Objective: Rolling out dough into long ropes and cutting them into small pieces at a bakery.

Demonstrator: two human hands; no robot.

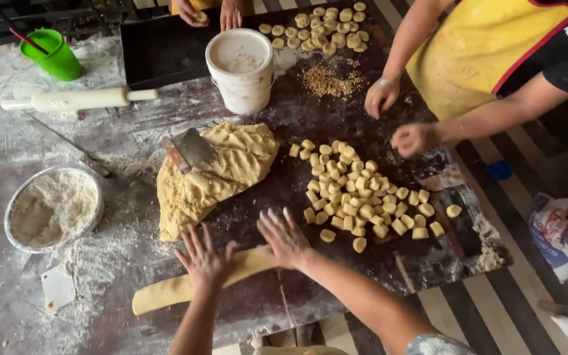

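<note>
Nearest the camera, the left hand [206, 260] and right hand [286, 238] both lie flat with fingers spread on a dough rope [185, 284], which runs slantwise across the near edge of the floury table [8, 309]; neither hand clamps it, the palms just press down on its upper right end, left hand on the middle, right hand over the far tip. The rope looks soft, pale and light, likely to stretch, sag or tear if lifted by one end, so it is best handled with open palms from above, or scooped from beneath at two places. Its floured skin seems dry rather than sticky. Just beyond lies the dough slab [215, 174], thick and crumpled, with a scraper [189, 150] resting on top. To the right a heap of cut pieces [363, 194] is spread on the dark board. Left sits a flour bowl [52, 209]. Farther off stand a white bucket [240, 69], a rolling pin [77, 99] and a green cup [54, 54]. Another person's hands [396, 118] work at the far right, in a yellow apron [481, 46]
</note>
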